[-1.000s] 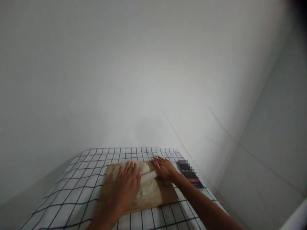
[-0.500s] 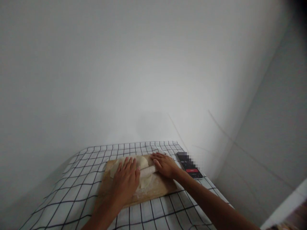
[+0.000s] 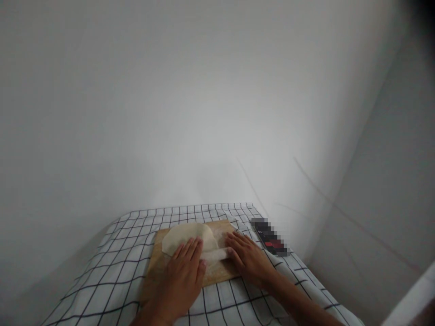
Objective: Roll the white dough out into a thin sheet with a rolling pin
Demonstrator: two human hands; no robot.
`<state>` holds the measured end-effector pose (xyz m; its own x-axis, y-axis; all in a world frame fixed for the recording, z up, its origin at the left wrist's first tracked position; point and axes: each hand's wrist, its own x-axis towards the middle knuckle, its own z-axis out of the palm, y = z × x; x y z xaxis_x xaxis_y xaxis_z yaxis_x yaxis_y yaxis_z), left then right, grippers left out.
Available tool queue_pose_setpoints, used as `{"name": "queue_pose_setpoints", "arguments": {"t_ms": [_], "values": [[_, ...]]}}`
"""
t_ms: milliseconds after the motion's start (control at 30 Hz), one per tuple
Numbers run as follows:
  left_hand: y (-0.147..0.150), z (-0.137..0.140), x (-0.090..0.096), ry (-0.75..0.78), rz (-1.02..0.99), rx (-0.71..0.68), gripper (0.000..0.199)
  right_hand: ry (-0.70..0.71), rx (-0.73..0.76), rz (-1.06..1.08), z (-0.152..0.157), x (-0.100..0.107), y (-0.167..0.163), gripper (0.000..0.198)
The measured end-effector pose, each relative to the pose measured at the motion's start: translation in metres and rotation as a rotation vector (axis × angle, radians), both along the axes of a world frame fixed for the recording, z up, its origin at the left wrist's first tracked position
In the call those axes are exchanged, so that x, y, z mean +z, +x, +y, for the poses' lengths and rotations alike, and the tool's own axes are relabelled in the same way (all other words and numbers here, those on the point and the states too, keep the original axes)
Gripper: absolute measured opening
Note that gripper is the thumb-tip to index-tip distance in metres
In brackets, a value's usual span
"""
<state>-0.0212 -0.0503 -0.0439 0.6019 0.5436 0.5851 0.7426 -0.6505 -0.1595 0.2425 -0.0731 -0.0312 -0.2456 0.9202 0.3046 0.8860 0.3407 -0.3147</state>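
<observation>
A flat sheet of pale dough lies on a floured wooden board. Across the near edge of the dough rests a whitish rolling pin, its middle visible between my hands. My left hand is laid flat over the pin's left part, fingers stretched forward and nothing gripped. Over the right end, my right hand lies with its fingers extended. Both palms hide the ends of the pin.
Under the board spreads a white cloth with a dark grid pattern, covering the table. To the right of the board lies a phone, partly pixelated. A plain wall rises behind the table.
Both hands and the rolling pin have moved nearer to me across the board. More of the dough's far part is now uncovered. The view has shifted slightly.
</observation>
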Motion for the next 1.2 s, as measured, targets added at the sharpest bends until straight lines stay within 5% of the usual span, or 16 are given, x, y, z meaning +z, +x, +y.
{"name": "queue_pose_setpoints", "arguments": {"t_ms": [300, 500, 767, 1200], "values": [[0.004, 0.053, -0.002, -0.018, -0.012, 0.106, 0.043, -0.06, 0.019, -0.114, 0.104, 0.023, -0.015, 0.051], [0.005, 0.05, 0.001, -0.043, -0.052, 0.163, 0.045, -0.058, 0.068, -0.08, 0.125, 0.019, -0.014, 0.054], [0.012, 0.038, 0.015, -0.151, -0.014, 0.165, 0.048, 0.004, -0.013, -0.141, 0.095, 0.011, -0.01, 0.054], [0.007, -0.003, 0.004, 0.007, -0.02, 0.018, 0.057, 0.071, -0.025, -0.022, 0.007, 0.004, -0.006, 0.052]]}}
